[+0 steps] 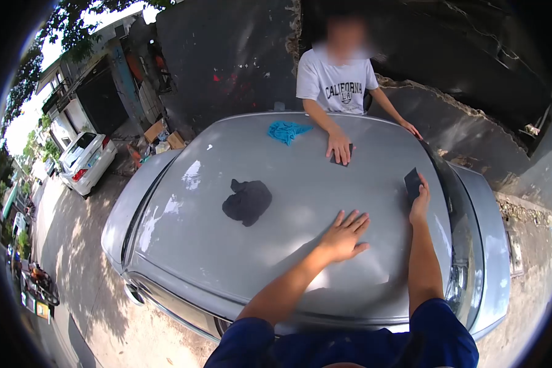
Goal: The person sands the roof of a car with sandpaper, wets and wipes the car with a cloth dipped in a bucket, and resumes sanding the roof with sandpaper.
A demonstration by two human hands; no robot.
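Flat on the grey car roof (288, 257) lies my left hand (345, 237), fingers spread, holding nothing. My right hand (420, 202) is closed on a dark flat pad (413, 183), tilted up near the roof's right edge. A crumpled dark cloth (247, 202) rests on the roof to the left of my hands. Farther back on the roof is a blue cloth (286, 131). Beside it, a co-worker's hand (339, 146) presses another dark pad (341, 157) on the roof.
A person (337, 80) in a white shirt stands across the car, one hand at the roof's far right edge. Behind is a dark wall (227, 61). A white car (87, 161) is parked at the left, and motorbikes (38, 283) stand farther down.
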